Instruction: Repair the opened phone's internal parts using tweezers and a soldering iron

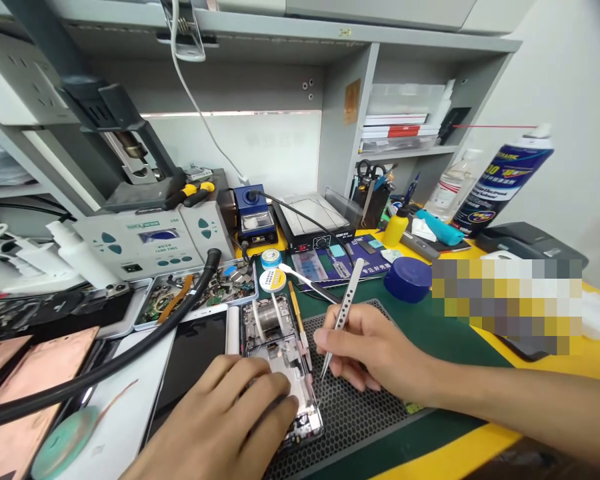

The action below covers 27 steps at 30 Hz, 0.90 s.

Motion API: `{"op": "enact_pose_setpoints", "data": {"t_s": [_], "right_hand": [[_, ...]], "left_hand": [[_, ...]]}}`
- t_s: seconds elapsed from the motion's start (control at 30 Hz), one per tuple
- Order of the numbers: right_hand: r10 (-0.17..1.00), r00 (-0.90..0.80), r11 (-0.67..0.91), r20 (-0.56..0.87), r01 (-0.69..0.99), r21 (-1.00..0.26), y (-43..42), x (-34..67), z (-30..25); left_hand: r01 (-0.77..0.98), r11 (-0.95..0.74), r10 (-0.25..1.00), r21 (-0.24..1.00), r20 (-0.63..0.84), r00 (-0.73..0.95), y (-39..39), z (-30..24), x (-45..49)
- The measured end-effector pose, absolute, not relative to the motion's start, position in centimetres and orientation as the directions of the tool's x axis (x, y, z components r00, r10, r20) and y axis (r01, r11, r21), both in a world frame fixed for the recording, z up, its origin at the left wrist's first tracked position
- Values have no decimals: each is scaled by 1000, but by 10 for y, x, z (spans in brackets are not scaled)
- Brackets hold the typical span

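Workbench (480, 441): two hands (240, 407) (380, 347), one opened phone (275, 357), one pair of tweezers (347, 297).

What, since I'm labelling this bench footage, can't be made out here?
- Part of the opened phone: head view, hidden under the left hand.
- Whether the tweezers' tips touch anything: head view, too small to tell.
- The item at right: head view, blurred by pixelation.
- The black hose's far end: head view, cut off by the left edge.
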State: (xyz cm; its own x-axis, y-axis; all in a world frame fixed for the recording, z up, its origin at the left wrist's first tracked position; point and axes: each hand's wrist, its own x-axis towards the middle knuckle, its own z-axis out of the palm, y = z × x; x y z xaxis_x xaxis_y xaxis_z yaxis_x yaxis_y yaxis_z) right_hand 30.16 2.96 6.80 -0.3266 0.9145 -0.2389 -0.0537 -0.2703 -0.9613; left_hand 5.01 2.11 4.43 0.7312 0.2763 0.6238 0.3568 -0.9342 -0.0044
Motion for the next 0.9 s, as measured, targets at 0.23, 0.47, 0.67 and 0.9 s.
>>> {"op": "enact_pose_setpoints", "data": {"t_s": [0.23, 0.47, 0.67, 0.9], "right_hand": [[910, -330, -286, -252, -58, -956, 29, 302, 63], [900, -334, -324, -280, -81, -943, 29, 301, 62], [896, -329, -342, -297, -87, -936, 28, 303, 61], [896, -339, -338, -288, -100, -936, 31, 303, 62]], "left_hand": [[370, -925, 369, 88, 443, 817, 29, 51, 59], [359, -933, 314, -5, 474, 823, 35, 35, 56], [359, -933, 306, -12, 499, 811, 37, 31, 58], [363, -932, 297, -22, 529, 795, 40, 25, 61]]}}
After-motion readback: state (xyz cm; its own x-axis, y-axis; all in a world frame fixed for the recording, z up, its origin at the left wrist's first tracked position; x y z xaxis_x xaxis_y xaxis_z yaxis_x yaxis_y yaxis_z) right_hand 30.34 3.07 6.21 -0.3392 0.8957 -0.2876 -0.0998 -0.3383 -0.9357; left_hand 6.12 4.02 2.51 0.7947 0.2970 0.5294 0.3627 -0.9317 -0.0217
